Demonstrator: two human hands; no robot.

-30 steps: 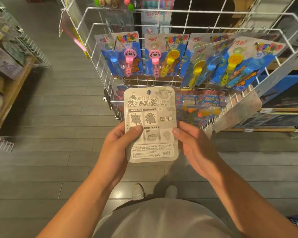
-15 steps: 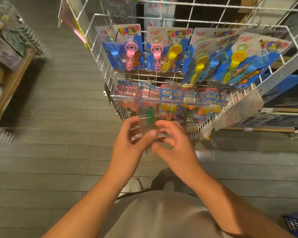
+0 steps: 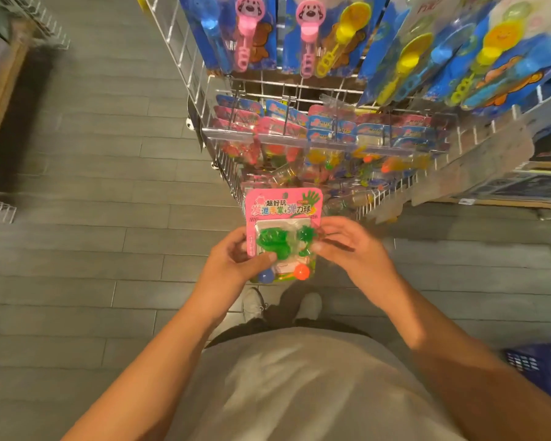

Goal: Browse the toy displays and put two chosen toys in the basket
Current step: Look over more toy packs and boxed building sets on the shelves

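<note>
Illumination was dim and warm, coming from overhead. The floor (image 3: 77,249) lay in muted grey, with a dark shadow at the left shelf (image 3: 0,90). Wide-angle distortion bent the wire rack (image 3: 185,74) and the floorboards toward the edges. Motion blur softened the whole view; glare showed on the blister packs (image 3: 331,148).

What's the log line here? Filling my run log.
both hands | holding pink toy pack front-up | basket lower right | not placed
</note>
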